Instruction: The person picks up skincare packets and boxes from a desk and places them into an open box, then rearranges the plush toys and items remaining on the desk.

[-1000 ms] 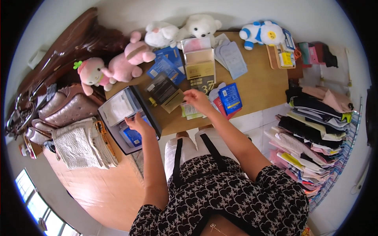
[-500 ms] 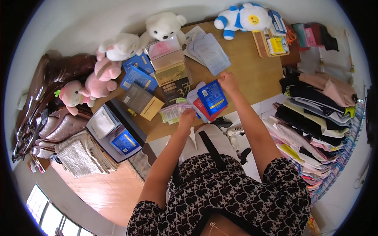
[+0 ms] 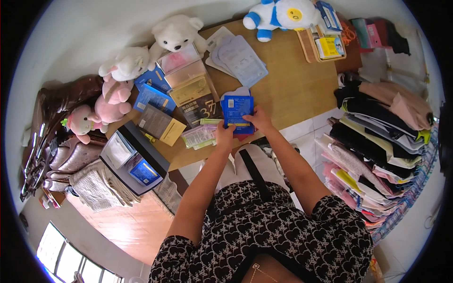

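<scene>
A blue flat packet (image 3: 238, 111) lies on top of a small stack between my hands at the table's front edge. Pale grey and red edges show beneath it. My left hand (image 3: 225, 133) pinches the stack's lower left corner. On its right edge, my right hand (image 3: 259, 119) is closed, the thumb over the front. To the left of my left hand are pale green and pink slim packets (image 3: 199, 137). A black and gold box (image 3: 196, 101) stands just beyond them. Farther back on the table lie several pale flat packets (image 3: 243, 59).
Left of the boxes are blue packets (image 3: 152, 98) and a grey and gold box (image 3: 162, 123). An open black box (image 3: 158, 158) holds another blue packet. Plush toys (image 3: 177, 37) line the back, near a wooden tray (image 3: 306, 46). Folded clothes (image 3: 377, 146) are piled at the right.
My right hand has come left and down with the blue packet, which now sits squarer over the stack. Both hands are closer together, and the red packet is mostly covered.
</scene>
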A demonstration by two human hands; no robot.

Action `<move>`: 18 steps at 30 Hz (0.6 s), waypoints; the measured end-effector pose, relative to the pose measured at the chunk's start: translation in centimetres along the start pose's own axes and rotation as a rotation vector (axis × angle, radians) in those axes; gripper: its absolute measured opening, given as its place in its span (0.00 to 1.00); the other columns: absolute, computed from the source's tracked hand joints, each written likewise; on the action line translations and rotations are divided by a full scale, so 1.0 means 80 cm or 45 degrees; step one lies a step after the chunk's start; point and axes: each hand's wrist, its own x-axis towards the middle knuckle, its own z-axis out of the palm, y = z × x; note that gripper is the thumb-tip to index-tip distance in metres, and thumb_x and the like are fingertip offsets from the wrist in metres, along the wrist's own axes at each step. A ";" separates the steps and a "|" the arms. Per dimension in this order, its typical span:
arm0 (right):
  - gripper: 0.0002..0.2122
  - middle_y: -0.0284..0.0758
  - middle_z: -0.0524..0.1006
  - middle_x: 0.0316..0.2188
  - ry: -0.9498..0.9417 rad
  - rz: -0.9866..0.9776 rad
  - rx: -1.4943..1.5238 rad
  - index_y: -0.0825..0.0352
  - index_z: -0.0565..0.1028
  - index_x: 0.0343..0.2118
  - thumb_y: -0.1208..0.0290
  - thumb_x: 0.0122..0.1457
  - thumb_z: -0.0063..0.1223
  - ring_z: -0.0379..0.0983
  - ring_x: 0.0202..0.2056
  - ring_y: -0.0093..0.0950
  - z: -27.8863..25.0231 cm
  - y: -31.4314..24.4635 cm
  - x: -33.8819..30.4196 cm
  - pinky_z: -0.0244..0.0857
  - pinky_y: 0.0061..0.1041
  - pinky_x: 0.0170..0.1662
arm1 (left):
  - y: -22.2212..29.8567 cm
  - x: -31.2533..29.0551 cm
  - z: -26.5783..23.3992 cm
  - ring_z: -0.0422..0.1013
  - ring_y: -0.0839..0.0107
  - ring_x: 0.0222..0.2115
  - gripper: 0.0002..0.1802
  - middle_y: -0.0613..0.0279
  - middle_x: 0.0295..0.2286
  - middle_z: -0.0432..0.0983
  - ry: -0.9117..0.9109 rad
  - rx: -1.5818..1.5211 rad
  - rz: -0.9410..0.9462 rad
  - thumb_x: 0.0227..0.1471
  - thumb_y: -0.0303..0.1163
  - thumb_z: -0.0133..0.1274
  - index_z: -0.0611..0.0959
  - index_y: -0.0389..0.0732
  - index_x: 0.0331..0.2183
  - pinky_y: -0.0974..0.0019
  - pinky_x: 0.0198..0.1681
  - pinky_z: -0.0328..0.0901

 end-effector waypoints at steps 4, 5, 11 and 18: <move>0.13 0.32 0.71 0.21 -0.136 0.112 0.701 0.66 0.69 0.26 0.69 0.43 0.63 0.67 0.25 0.23 -0.002 0.000 0.007 0.62 0.23 0.28 | 0.025 -0.019 0.016 0.65 0.59 0.39 0.28 0.53 0.38 0.66 0.223 0.615 0.282 0.41 0.30 0.55 0.70 0.40 0.48 0.61 0.45 0.62; 0.11 0.29 0.70 0.21 -0.158 0.085 0.878 0.66 0.68 0.25 0.73 0.44 0.62 0.65 0.25 0.20 -0.003 0.001 0.008 0.60 0.20 0.28 | 0.036 -0.031 0.024 0.65 0.61 0.38 0.27 0.54 0.36 0.67 0.369 0.703 0.367 0.41 0.28 0.55 0.71 0.42 0.47 0.63 0.45 0.61; 0.05 0.28 0.71 0.22 -0.094 -0.045 1.099 0.66 0.70 0.28 0.77 0.50 0.55 0.66 0.25 0.18 0.000 0.002 -0.011 0.60 0.18 0.30 | 0.032 -0.045 0.014 0.66 0.64 0.38 0.25 0.54 0.37 0.67 0.315 0.709 0.585 0.43 0.30 0.56 0.70 0.41 0.46 0.64 0.44 0.62; 0.03 0.24 0.71 0.23 -0.201 0.142 1.321 0.63 0.71 0.31 0.72 0.55 0.51 0.63 0.25 0.14 -0.027 -0.022 -0.061 0.57 0.16 0.28 | 0.039 -0.041 -0.010 0.69 0.74 0.33 0.21 0.59 0.34 0.72 -0.150 0.052 0.242 0.50 0.35 0.54 0.69 0.33 0.42 0.73 0.38 0.63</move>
